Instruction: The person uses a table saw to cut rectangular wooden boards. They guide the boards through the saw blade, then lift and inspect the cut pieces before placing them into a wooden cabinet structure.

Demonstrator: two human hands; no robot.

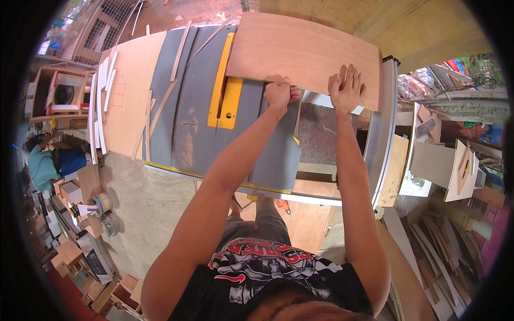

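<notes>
Your closed left hand [281, 97] and open right hand [347, 92] apparently steady the plywood panel [306, 49] at its near edge; the next push calls for clearance from the yellow throat plate [232, 99].

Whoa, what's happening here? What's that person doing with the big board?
A person is at a gray table, with both hands at a big wood board. The right hand is spread out flat on top, near the board's right end. The left hand is curled up at the edge closest to the person; whether it grips the board is hard to tell. The board lies over the table's far side, partly beside a yellow plate. Thin wood strips lie farther left.
</notes>
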